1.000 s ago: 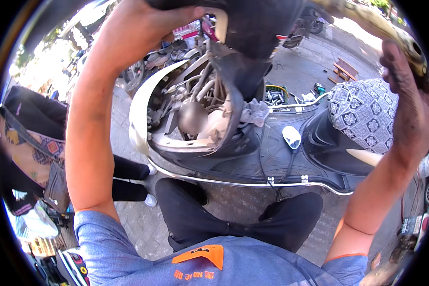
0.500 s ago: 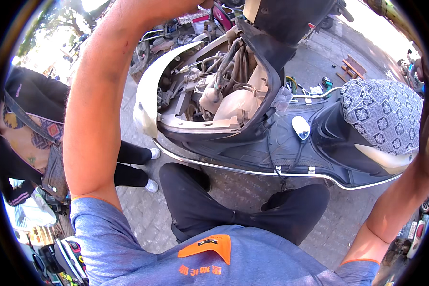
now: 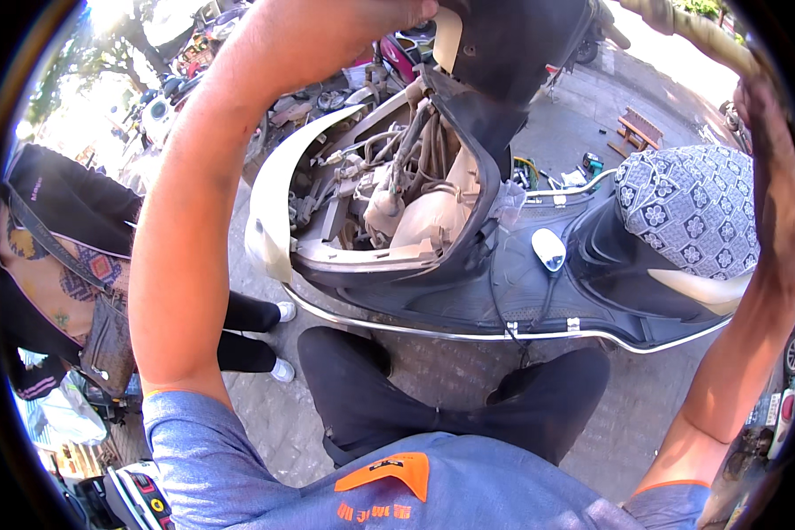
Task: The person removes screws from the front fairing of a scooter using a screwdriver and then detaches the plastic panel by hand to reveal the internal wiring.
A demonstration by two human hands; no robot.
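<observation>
My left hand [image 3: 406,14] is raised at the upper edge, a fingertip beside the cream edge of a dark panel [image 3: 512,62]; most fingers are out of frame. Near the right rim, my right hand [image 3: 758,104] is closed at the end of a tan, worn, curved bar [image 3: 702,34], seen edge-on in shadow. Between my arms stands a scooter with its front shell [image 3: 272,190] opened. Dusty wiring [image 3: 396,181] and a pale rounded housing [image 3: 433,221] show inside. A white-backed mirror [image 3: 548,250] lies on the black footboard [image 3: 512,283].
The scooter seat [image 3: 693,208] wears a patterned cover. A person [image 3: 71,238] with a shoulder bag stands close on the left. Small tools [image 3: 592,164] and a brown wooden stool [image 3: 638,130] are beyond the scooter. Piled parts [image 3: 327,97] lie behind the front shell.
My left hand has moved right, to the cream edge of the dark panel. My right hand and the tan bar have shifted left. The view has tilted slightly.
</observation>
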